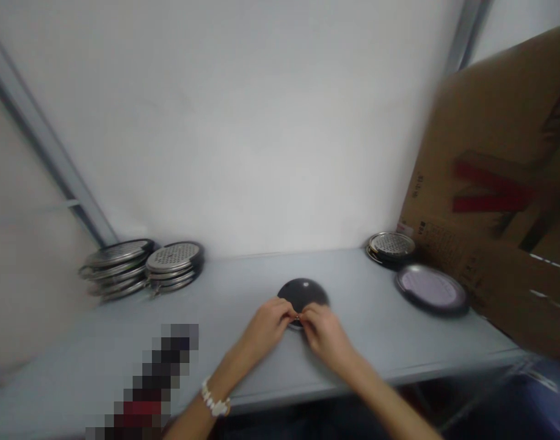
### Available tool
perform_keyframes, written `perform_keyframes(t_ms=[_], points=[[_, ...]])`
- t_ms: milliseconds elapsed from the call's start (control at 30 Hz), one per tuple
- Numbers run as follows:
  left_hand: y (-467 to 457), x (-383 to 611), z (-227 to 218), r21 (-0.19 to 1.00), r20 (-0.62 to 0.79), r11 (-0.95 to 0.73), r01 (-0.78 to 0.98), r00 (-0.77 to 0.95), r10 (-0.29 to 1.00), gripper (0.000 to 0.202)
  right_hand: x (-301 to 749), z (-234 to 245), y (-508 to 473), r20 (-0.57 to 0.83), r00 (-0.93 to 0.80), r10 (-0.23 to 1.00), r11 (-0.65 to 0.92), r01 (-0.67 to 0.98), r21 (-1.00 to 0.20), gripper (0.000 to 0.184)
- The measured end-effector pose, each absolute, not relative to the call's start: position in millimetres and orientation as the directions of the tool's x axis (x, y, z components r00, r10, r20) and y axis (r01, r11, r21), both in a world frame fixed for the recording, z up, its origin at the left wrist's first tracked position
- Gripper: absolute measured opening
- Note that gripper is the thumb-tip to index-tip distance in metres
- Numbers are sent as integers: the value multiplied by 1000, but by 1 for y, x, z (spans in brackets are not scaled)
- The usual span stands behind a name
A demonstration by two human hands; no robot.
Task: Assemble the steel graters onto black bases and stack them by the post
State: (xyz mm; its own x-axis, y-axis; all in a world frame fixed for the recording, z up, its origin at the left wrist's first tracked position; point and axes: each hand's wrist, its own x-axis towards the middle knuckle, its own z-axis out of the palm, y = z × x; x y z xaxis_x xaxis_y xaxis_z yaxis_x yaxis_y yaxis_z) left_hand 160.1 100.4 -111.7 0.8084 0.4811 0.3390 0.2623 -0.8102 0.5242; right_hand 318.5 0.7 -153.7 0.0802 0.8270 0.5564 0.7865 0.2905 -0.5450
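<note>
A round black disc (303,293) with a glossy surface lies on the grey table. At its near edge my left hand (273,318) is closed in a pinch, coming from the left. Opposite it my right hand (323,330) pinches too, its fingertips almost meeting those of the left. Between the fingertips shows a small shiny metal piece (298,317) at the disc's rim; its exact kind is too small to tell. The fingers cover part of the near rim. A white bracelet (214,400) sits on my left wrist.
Two stacks of perforated round metal discs (124,256) (172,260) stand at the back left. A smaller stack (392,244) and a pale-faced round disc (430,287) lie at the right, beside a large cardboard box (485,171). A white wall (280,122) rises behind the table (234,293).
</note>
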Motion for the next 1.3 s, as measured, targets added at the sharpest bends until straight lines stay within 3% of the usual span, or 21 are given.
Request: perform_keyframes(t_ms=[133,333,867,1100,1300], points=[[103,157,-110,476,346,-845,242,832,433,17,316,-160,1,599,59,798,304,819,-486,23],[114,150,-116,519,344,-829,209,837,426,18,313,-175,6,674,14,738,360,837,-412,29],[118,157,-125,494,373,-863,109,870,323,20,330,-166,-1,595,-20,804,397,762,-511,28],[113,158,-136,568,422,-816,105,814,398,17,328,-161,-1,587,-25,809,405,747,-527,29],[110,163,-127,485,386,-865,128,856,343,20,336,-163,-7,575,-34,818,405,744,-532,22]])
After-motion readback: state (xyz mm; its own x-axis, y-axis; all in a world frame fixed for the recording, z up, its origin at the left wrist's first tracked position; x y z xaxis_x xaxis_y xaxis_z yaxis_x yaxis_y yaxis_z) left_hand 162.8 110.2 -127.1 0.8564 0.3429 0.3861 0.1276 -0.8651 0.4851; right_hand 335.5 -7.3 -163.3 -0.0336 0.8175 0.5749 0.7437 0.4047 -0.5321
